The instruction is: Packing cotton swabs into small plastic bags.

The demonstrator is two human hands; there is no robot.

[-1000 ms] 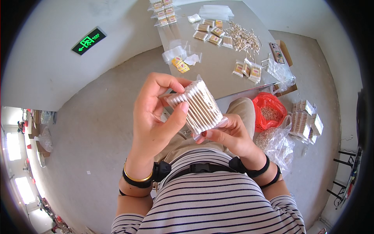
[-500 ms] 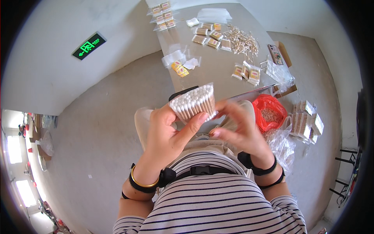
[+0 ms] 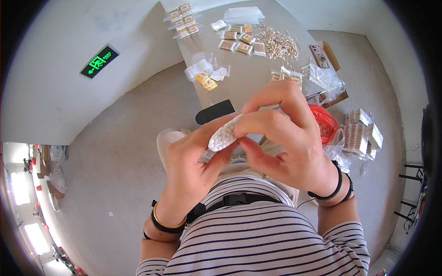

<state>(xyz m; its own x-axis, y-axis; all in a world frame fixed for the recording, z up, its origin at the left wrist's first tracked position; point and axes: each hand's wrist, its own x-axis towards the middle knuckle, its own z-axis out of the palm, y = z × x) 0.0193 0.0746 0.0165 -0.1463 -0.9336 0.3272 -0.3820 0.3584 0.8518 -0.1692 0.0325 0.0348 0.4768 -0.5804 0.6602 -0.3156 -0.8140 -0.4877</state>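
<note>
In front of my waist, my left hand (image 3: 186,154) is closed round a bundle of cotton swabs (image 3: 223,139), its thumb on the near side and its fingers on the far side. The white tips face up toward me. My right hand (image 3: 290,145) is closed on the bundle's right end, with one finger against the tips and the thumb below. The sticks are mostly hidden by my fingers. Clear wrapping showed round the bundle earlier; now it can hardly be made out.
Ahead stands a grey table (image 3: 248,76) with a heap of loose cotton swabs (image 3: 278,42), several filled packs (image 3: 246,37), yellow cards (image 3: 206,81), clear bags (image 3: 241,15) and a phone (image 3: 319,56). Right of my legs are a red bag (image 3: 328,122) and stacked swab packs (image 3: 357,138).
My right hand has come in from the right and now grips the bundle's right end. The bundle has tipped so its tips face me, and its sticks have gone out of sight.
</note>
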